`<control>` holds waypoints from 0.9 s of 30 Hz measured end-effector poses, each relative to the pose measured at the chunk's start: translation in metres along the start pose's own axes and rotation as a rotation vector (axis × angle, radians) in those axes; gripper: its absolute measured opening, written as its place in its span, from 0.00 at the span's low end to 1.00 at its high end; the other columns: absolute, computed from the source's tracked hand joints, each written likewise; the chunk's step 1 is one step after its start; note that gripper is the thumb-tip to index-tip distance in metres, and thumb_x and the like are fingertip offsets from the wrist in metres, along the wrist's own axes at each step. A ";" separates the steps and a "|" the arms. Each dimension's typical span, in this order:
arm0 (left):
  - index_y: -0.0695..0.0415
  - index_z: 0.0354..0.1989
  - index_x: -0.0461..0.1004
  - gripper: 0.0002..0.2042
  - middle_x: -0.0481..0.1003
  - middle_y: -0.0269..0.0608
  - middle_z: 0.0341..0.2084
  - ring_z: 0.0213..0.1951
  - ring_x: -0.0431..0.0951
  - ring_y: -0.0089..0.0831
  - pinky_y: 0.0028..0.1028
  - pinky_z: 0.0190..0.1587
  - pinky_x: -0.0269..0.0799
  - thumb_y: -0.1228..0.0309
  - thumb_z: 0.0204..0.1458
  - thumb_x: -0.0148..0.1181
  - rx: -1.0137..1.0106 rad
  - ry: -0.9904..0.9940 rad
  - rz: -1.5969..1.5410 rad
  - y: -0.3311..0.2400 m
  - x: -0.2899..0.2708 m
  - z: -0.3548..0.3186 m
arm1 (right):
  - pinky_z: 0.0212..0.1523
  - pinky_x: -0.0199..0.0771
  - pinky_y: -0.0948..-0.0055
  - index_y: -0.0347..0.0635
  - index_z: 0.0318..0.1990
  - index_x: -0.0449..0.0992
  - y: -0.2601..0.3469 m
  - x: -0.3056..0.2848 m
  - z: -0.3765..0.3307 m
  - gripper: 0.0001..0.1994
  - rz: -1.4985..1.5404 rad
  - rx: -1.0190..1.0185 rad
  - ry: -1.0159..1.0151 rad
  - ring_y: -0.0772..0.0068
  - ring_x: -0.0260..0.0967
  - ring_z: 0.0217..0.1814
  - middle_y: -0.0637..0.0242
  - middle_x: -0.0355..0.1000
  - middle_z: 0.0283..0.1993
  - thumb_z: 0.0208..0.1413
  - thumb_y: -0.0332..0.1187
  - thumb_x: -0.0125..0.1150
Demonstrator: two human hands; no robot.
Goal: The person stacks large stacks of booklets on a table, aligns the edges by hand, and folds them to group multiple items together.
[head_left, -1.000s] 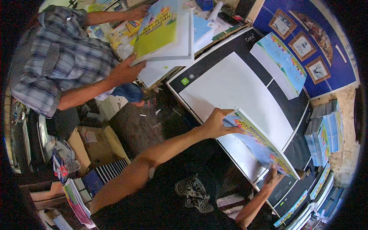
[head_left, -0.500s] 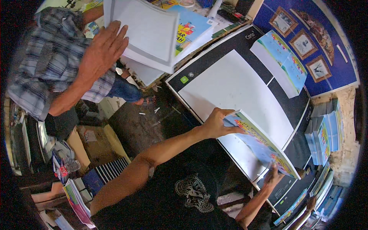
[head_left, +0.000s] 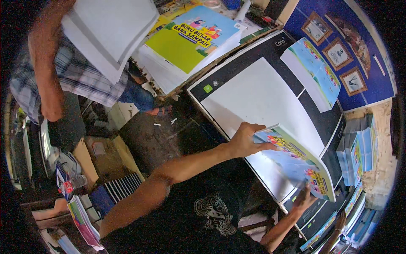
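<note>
A stack of printed cover sheets (head_left: 292,158), blue and green with cartoon figures, is held tilted on edge between my two hands. My left hand (head_left: 247,142) grips its far left end, thumb over the printed face and fingers behind. At its near right end my right hand (head_left: 303,199) is closed on the lower edge. Below the sheets lies a large white sheet (head_left: 258,97) on a black-bordered worktop (head_left: 228,78), and the stack hides part of it.
A co-worker's arm (head_left: 46,76) and a white stack of paper (head_left: 112,36) are at upper left. Beside them lies a printed stack (head_left: 194,38). More covers (head_left: 313,72) lie at the worktop's far end; booklet piles (head_left: 357,152) stand right. A cardboard box (head_left: 105,156) sits lower left.
The stack in my hands has tipped, so more of its printed face shows. The co-worker has drawn the white stack leftward, uncovering the printed stack beneath.
</note>
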State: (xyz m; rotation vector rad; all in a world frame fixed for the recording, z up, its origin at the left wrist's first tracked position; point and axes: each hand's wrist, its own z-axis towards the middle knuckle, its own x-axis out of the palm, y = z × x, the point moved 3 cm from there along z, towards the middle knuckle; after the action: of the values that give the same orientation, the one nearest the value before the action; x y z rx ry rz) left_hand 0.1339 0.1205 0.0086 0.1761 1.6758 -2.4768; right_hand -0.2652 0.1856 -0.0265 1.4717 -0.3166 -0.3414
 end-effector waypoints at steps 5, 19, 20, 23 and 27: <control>0.60 0.41 0.82 0.21 0.84 0.45 0.33 0.37 0.86 0.37 0.33 0.44 0.79 0.59 0.45 0.79 0.002 -0.002 -0.096 0.003 -0.006 -0.004 | 0.62 0.71 0.60 0.33 0.60 0.65 -0.001 0.009 0.000 0.31 0.012 0.027 0.016 0.60 0.70 0.57 0.53 0.69 0.58 0.50 0.22 0.73; 0.63 0.38 0.80 0.09 0.80 0.46 0.35 0.41 0.80 0.36 0.34 0.47 0.75 0.72 0.50 0.70 -0.162 0.206 0.145 0.073 -0.053 -0.018 | 0.48 0.80 0.67 0.37 0.39 0.85 0.042 0.056 -0.009 0.12 -0.104 -0.130 0.437 0.67 0.80 0.43 0.59 0.83 0.40 0.49 0.34 0.74; 0.63 0.39 0.80 0.10 0.79 0.46 0.36 0.42 0.79 0.37 0.35 0.47 0.75 0.72 0.51 0.70 -0.165 0.210 0.194 0.080 -0.059 -0.020 | 0.50 0.79 0.68 0.36 0.42 0.84 0.040 0.057 -0.011 0.13 -0.038 -0.166 0.470 0.68 0.80 0.43 0.60 0.83 0.42 0.49 0.30 0.75; 0.65 0.41 0.78 0.13 0.78 0.48 0.36 0.43 0.78 0.40 0.37 0.48 0.73 0.69 0.52 0.69 -0.137 0.221 0.272 0.101 -0.067 -0.016 | 0.54 0.76 0.70 0.37 0.43 0.84 0.063 0.063 -0.019 0.15 -0.005 -0.076 0.311 0.74 0.78 0.45 0.64 0.83 0.42 0.48 0.30 0.78; 0.64 0.46 0.79 0.17 0.79 0.51 0.41 0.45 0.78 0.39 0.39 0.52 0.72 0.65 0.53 0.70 -0.153 0.220 0.357 0.119 -0.069 -0.015 | 0.44 0.78 0.71 0.36 0.38 0.85 0.072 0.050 -0.028 0.09 -0.060 -0.147 0.247 0.73 0.79 0.40 0.62 0.83 0.38 0.49 0.28 0.77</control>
State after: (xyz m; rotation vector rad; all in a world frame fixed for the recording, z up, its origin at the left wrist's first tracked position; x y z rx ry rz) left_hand 0.2237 0.0946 -0.0933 0.6867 1.7262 -2.1209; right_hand -0.2062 0.1951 0.0434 1.3630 -0.0479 -0.2220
